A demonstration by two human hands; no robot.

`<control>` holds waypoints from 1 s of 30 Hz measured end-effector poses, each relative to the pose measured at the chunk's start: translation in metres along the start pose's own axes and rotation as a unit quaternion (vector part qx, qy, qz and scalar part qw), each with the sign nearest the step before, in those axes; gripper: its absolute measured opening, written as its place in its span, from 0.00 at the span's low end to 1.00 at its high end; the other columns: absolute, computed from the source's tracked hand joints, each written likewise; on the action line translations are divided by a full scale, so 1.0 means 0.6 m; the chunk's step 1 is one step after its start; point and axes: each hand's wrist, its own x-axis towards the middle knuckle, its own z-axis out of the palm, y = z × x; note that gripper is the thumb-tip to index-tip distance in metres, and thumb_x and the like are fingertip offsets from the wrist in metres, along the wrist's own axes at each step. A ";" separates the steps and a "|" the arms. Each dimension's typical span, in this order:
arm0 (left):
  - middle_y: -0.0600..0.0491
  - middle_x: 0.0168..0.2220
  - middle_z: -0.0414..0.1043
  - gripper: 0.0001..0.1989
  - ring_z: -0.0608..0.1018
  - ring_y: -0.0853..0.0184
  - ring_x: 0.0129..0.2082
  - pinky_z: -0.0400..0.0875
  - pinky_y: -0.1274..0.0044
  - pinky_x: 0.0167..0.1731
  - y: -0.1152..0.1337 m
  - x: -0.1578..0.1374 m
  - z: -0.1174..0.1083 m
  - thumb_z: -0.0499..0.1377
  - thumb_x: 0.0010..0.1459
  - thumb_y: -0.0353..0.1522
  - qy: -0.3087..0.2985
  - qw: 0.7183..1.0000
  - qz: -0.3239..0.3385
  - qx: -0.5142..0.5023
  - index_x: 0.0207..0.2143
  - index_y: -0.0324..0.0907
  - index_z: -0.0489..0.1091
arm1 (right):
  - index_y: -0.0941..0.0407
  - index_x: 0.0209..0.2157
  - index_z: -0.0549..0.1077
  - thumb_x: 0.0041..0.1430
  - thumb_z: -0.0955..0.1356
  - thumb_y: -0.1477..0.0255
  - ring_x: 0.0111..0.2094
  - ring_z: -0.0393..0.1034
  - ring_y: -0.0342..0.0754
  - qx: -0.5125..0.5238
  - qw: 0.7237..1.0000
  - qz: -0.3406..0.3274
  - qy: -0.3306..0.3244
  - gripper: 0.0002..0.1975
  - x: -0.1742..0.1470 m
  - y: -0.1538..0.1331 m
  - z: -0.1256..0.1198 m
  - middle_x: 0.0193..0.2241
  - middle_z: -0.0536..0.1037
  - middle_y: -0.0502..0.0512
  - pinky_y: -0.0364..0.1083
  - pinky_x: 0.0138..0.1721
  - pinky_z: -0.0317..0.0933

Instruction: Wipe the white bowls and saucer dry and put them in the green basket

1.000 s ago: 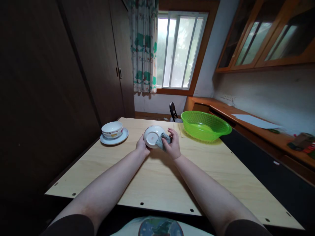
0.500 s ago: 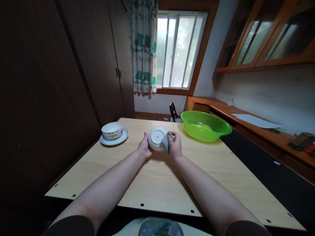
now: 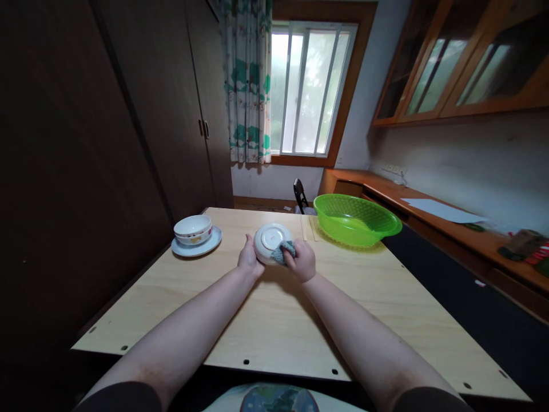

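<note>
Over the middle of the table, my left hand (image 3: 250, 258) grips the left edge of a small white plate (image 3: 266, 239), whose underside with its foot ring faces me. My right hand (image 3: 303, 261) is closed on a bunched grey-green cloth (image 3: 283, 252). The cloth presses against the lower right part of the plate's underside. Part of the plate is covered by the cloth and my right hand.
Stacked white bowls (image 3: 193, 228) rest on a larger plate (image 3: 211, 246) at the table's left. A green plastic basin (image 3: 355, 220) stands at the far right, with chopsticks (image 3: 309, 228) beside it. The wooden table (image 3: 274, 320) has a dark wardrobe (image 3: 150, 114) to its left.
My right hand has moved the cloth left and down across the plate's underside, from its right edge to its lower part. My left hand keeps its hold.
</note>
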 end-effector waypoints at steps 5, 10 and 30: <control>0.47 0.36 0.77 0.25 0.78 0.64 0.37 0.72 0.75 0.37 0.000 -0.008 0.004 0.42 0.63 0.45 0.042 0.999 0.016 0.011 0.41 0.38 0.72 | 0.54 0.22 0.66 0.59 0.62 0.62 0.26 0.58 0.48 -0.064 0.992 -0.101 -0.025 0.15 -0.002 -0.004 -0.001 0.21 0.66 0.53 0.47 0.28 0.49; 0.49 0.33 0.77 0.23 0.78 0.66 0.31 0.72 0.77 0.32 -0.002 -0.017 0.014 0.44 0.64 0.43 0.044 0.998 0.044 0.011 0.42 0.38 0.72 | 0.54 0.23 0.67 0.60 0.61 0.62 0.27 0.57 0.48 -0.084 0.984 -0.149 -0.042 0.15 0.001 -0.013 -0.004 0.22 0.66 0.54 0.47 0.28 0.47; 0.50 0.23 0.74 0.16 0.74 0.65 0.24 0.66 0.77 0.26 -0.015 -0.025 -0.012 0.59 0.53 0.42 -0.028 0.941 0.218 0.256 0.28 0.37 0.75 | 0.52 0.19 0.56 0.60 0.61 0.59 0.22 0.56 0.45 0.064 0.988 0.136 0.045 0.19 0.034 -0.024 -0.008 0.18 0.59 0.47 0.45 0.25 0.48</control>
